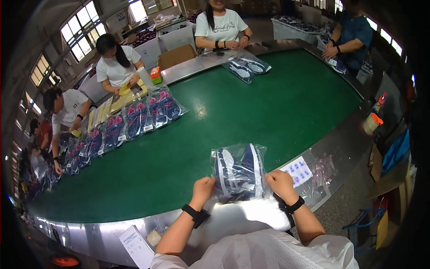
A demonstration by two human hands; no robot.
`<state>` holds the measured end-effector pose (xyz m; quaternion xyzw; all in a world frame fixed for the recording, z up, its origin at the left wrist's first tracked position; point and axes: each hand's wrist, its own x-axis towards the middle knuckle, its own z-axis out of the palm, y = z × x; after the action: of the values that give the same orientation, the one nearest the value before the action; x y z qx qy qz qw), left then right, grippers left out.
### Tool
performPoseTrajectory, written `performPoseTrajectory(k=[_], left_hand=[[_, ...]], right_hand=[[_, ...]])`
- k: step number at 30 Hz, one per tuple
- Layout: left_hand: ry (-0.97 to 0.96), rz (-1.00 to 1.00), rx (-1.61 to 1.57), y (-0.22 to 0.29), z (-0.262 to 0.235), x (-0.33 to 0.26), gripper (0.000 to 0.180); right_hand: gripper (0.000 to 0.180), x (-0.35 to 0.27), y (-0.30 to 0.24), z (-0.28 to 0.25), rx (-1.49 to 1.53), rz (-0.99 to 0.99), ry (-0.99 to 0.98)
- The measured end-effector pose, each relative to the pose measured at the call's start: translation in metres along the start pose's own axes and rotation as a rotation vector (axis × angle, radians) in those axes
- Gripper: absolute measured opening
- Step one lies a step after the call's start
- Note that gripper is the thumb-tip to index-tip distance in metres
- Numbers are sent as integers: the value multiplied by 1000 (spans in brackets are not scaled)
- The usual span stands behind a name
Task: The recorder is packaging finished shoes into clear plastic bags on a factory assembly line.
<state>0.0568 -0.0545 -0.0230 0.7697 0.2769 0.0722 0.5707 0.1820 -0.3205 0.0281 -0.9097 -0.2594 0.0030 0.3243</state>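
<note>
A clear plastic bag [238,172] with a pair of navy and white shoes inside lies at the near edge of the green table, right in front of me. My left hand [204,192] is closed on the bag's left side. On the opposite side my right hand [280,183] pinches the plastic, its fingers curled. The shoes' white soles [228,162] show through the film, and a white label is visible low on the bag. Each of my wrists wears a black band.
Several bagged navy shoes with pink laces [152,112] line the table's left side. Another bagged pair [246,66] lies at the far edge. Co-workers stand around the green table [201,121]. Right of me are a printed sheet [296,171], small pink items [323,170] and a tape roll [371,123].
</note>
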Motion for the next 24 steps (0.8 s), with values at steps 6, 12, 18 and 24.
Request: performPoseTrajectory(k=[6, 12, 18, 24], left_hand=[[184, 43, 191, 0, 0, -20, 29], [-199, -208, -227, 10, -8, -49, 22], [-416, -242, -327, 4, -4, -58, 28], [-279, -180, -510, -3, -16, -69, 40]], right_hand=[[20, -5, -14, -3, -3, -49, 65], [6, -42, -58, -31, 173, -160, 84], [30, -44, -84, 4, 258, -509, -725], [38, 32, -83, 34, 326, -412, -740]])
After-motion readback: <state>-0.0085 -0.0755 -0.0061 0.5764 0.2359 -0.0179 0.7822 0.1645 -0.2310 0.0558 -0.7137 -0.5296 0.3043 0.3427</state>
